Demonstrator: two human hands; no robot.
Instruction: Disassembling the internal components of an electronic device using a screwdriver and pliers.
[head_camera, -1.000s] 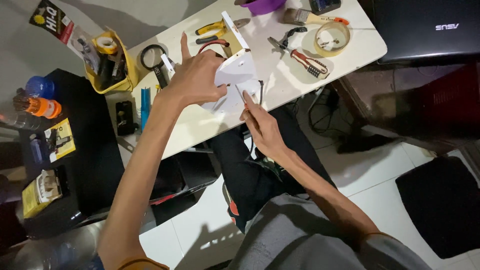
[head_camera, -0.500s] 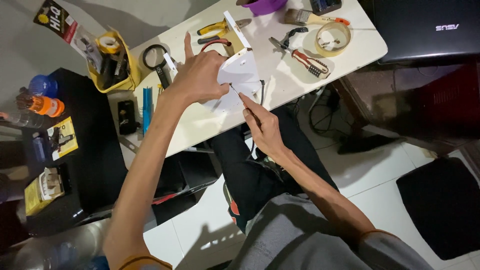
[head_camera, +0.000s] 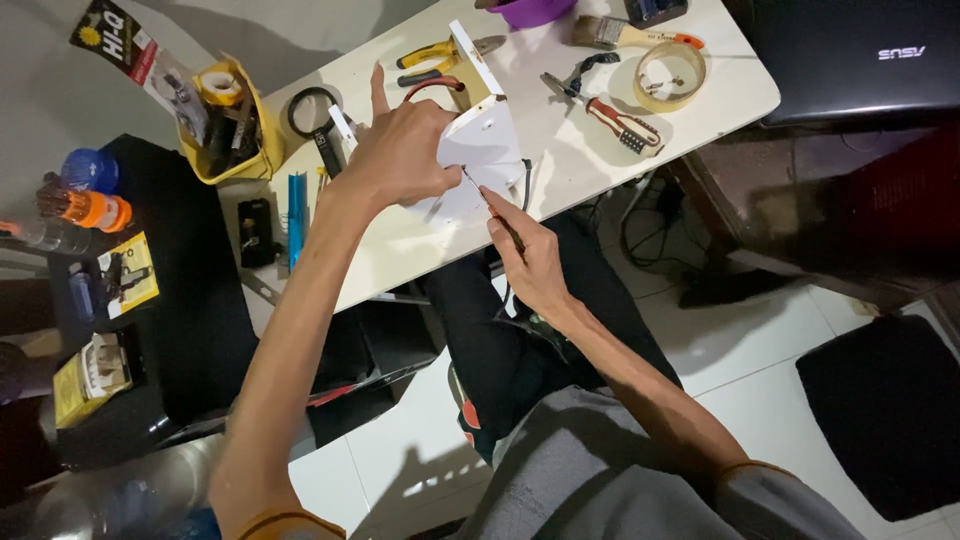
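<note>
Yellow tool caddy (head_camera: 232, 120) at table's left end, magnifier (head_camera: 312, 108) beside it. Left hand (head_camera: 398, 150) clamped over white plastic housing (head_camera: 482, 150) at the table (head_camera: 400, 250) front edge, index finger raised. Right hand (head_camera: 530, 260) just below, pinching a thin screwdriver (head_camera: 478, 192), tip on housing. Tape roll (head_camera: 670, 76) far right.

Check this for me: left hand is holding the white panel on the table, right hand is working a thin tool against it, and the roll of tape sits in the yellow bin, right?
Not quite. In the head view the roll of tape lies flat on the table, far from the yellow bin. The left hand does hold the white panel, and the right hand works a thin tool against it.
</note>
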